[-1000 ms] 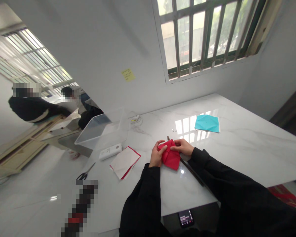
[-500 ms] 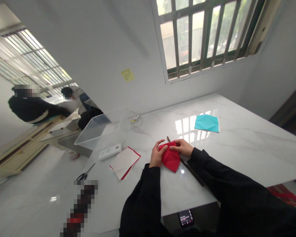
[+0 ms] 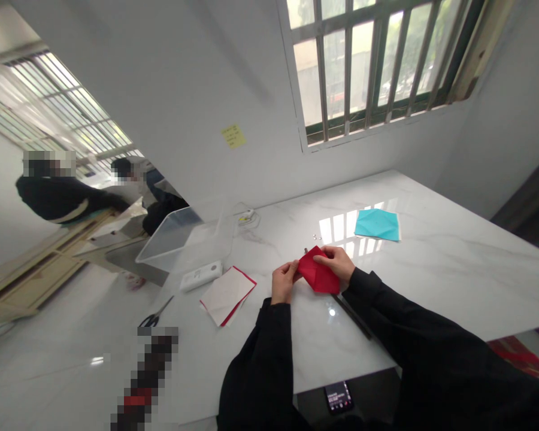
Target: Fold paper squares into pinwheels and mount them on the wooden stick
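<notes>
Fingers point(image 3: 324, 258) of the left hand point(image 3: 284, 284) and right hand point(image 3: 338, 263) clamp the folded red paper point(image 3: 318, 274) from opposite sides, keeping its layers together over the marble worktop point(image 3: 435, 287).

Folded paper point(image 3: 318, 270) between the left hand point(image 3: 285, 282) and right hand point(image 3: 336, 263), over the table point(image 3: 453, 281).
Left of the grip lie a paper stack point(image 3: 227, 295), scissors point(image 3: 155, 314), a small box point(image 3: 201, 276) and, behind those, a plastic tub point(image 3: 184, 251). A stick point(image 3: 353, 316) runs beneath the grip; a flat sheet point(image 3: 377, 224) lies behind-right; a phone point(image 3: 339, 396) sits below the near edge.
</notes>
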The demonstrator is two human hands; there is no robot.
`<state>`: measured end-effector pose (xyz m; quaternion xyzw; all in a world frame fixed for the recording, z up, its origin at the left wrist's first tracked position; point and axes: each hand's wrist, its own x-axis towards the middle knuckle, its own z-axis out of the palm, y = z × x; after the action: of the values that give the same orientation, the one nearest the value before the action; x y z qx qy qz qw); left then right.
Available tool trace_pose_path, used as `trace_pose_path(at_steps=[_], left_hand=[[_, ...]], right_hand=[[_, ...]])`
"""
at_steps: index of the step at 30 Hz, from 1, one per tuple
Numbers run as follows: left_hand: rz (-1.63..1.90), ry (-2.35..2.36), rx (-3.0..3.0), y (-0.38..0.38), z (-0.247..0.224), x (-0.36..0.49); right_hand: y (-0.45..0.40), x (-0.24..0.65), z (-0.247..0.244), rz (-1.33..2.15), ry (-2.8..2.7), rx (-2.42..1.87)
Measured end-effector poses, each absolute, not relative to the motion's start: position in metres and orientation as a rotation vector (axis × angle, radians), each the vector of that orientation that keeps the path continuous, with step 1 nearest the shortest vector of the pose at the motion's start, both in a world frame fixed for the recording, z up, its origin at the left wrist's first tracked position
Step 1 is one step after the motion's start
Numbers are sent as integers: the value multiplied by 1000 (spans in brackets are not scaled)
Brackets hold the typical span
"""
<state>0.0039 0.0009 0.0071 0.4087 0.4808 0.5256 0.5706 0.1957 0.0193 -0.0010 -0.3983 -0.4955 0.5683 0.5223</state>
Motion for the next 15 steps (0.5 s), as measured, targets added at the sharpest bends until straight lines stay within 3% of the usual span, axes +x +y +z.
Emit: trace_pose_path(at_steps=[4,15], left_hand=[[1138,1263,1143,2,9,-4],[1029,1089,1265,-1,22,-10]], right_hand=[[20,199,0,1363,-1140,-991],[11,193,1,1654,-1426,-939]])
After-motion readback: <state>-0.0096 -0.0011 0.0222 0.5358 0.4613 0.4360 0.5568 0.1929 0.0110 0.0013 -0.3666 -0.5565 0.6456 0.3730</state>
